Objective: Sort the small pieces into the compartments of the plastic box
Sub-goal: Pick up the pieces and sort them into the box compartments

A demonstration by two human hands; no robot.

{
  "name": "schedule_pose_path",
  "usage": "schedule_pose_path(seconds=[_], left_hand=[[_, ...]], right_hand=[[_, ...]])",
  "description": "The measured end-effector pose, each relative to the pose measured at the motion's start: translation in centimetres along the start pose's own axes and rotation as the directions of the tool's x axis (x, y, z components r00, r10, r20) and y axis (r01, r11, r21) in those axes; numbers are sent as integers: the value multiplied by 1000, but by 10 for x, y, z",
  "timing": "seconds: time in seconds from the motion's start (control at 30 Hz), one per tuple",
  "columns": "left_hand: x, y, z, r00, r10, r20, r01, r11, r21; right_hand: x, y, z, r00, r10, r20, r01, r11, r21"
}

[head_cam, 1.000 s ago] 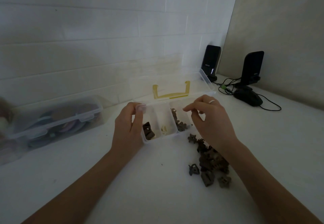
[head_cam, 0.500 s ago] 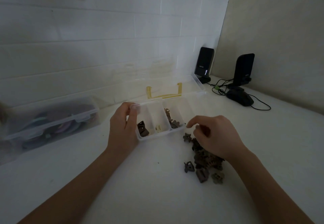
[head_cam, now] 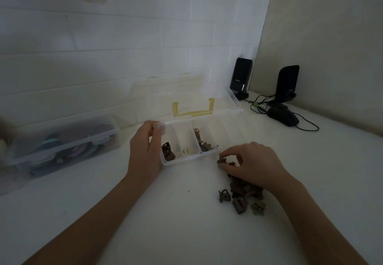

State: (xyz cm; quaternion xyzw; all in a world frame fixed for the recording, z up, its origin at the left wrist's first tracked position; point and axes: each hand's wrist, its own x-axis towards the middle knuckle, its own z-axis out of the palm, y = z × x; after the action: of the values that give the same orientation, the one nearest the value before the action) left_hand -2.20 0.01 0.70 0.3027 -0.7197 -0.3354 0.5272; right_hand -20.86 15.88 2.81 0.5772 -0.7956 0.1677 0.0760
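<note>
A clear plastic box (head_cam: 226,117) with a yellow handle stands open on the white table. Its left compartment holds dark brown pieces (head_cam: 167,152), the middle one pale pieces (head_cam: 187,151), the right one more brown pieces (head_cam: 202,142). My left hand (head_cam: 145,148) grips the box's left end, thumb on the rim. A pile of small brown and greenish pieces (head_cam: 241,196) lies in front of the box, to the right. My right hand (head_cam: 252,165) rests on the pile's far end, fingertips closing on a small piece (head_cam: 222,160).
A closed clear storage box (head_cam: 62,142) with coloured things inside sits at the left by the wall. Two black speakers (head_cam: 241,78) (head_cam: 287,83), a black mouse (head_cam: 284,116) and cables occupy the back right corner.
My right hand came down from above the box's right compartment to the pile on the table and pinches a piece there. My left hand stayed on the box.
</note>
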Motion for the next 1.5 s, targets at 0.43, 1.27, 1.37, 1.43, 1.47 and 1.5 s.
schedule_pose_path(seconds=[0.43,1.27,1.37,1.43,1.47,1.5], left_hand=[[-2,2,0,1000,7,-7,-7,1000,-13],[-4,6,1,999,54,2,-54,999,-1],[-3,3,0,1000,27,0,-27,999,-25],[-2,1,-1,1000,20,-1,-20,999,-26],[-2,1,-1,1000,15,-2,-15,999,-29],[-2,1,0,1000,10,-3,-10,999,-32]], right_hand=[[-4,-11,-10,984,-158,-76,175,839,516],[12,-21,5,895,-97,-436,219,946,239],[4,-4,-8,922,-48,-385,189,923,336],[1,9,-15,963,-15,-269,136,888,438],[0,14,-17,980,-11,-199,101,888,449],[0,19,-17,991,-15,-132,71,898,434]])
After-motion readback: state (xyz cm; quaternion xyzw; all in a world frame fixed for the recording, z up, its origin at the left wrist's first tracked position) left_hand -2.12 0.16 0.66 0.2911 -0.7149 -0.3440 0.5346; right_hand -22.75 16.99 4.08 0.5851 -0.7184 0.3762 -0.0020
